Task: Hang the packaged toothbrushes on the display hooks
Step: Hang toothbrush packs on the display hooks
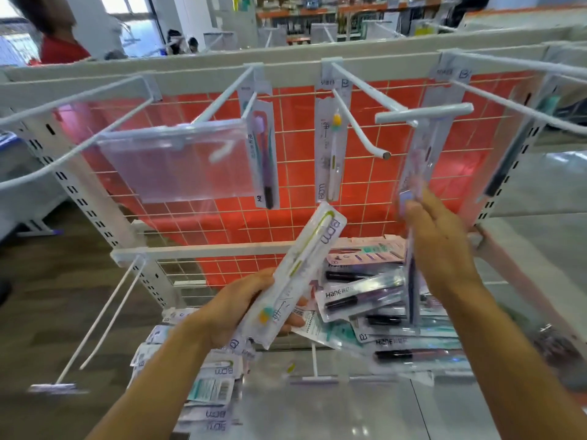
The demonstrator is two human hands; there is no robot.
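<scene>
While the left grip (241, 309) closes round a white-carded pack with a green-and-yellow toothbrush (305, 268), slanted above the loose heap of packaged toothbrushes (381, 315) on the glossy base shelf (317, 408), the right grip (444, 249) pinches a clear pack with a purple toothbrush (416, 173) upright at the white T-ended display hook (422, 114). Whether it is threaded on yet, I cannot tell. Judging by the heap, most work remains. Farther back hang only a purple-brush pack (265, 154) and a yellow-brush pack (330, 154) against the red wire-grid back panel (301, 217). A clear plastic label holder (178, 163) fronts the left hook, and a bent bare hook (365, 138) juts towards the hands.
</scene>
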